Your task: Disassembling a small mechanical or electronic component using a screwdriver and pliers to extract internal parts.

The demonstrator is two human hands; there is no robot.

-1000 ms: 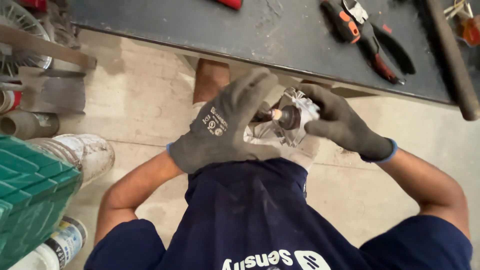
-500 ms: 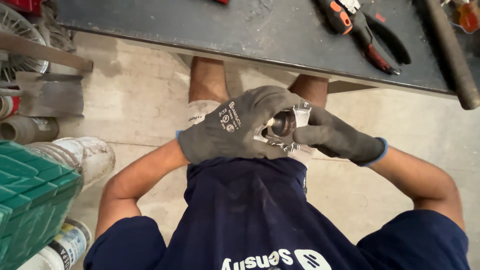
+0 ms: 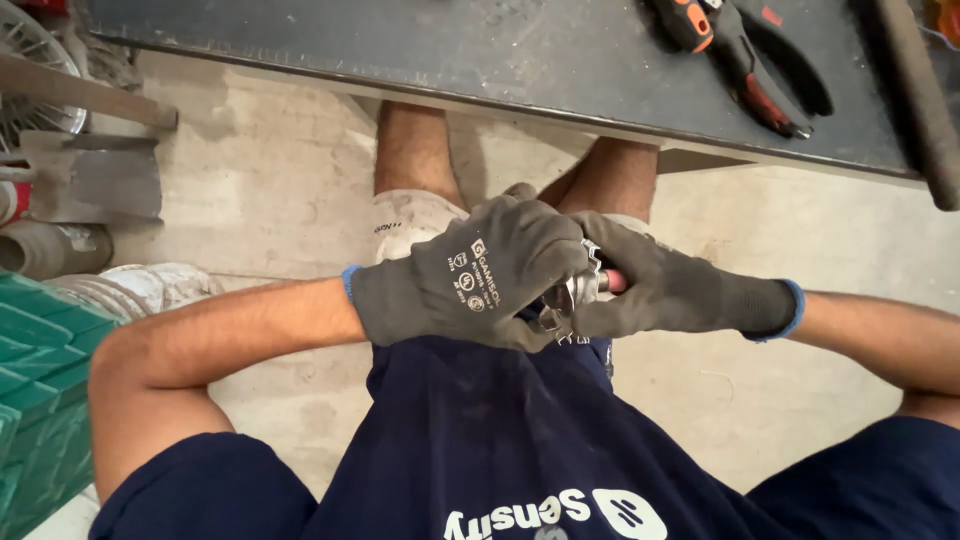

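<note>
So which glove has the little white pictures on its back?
The left hand, the one lying on top. The right hand wears a plain grey glove; both grip a small metal part.

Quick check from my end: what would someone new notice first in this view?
Two grey-gloved hands meet mid-frame, left hand and right hand, both closed around a small shiny metal part above the lap. Orange-handled pliers lie on the dark workbench at the top; a green crate sits far left.

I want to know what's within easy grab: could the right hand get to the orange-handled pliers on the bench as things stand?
Probably yes, once it lets go. The right hand is wrapped around the small metal part with the left hand. The pliers lie in the open on the dark bench, nothing between.
</note>
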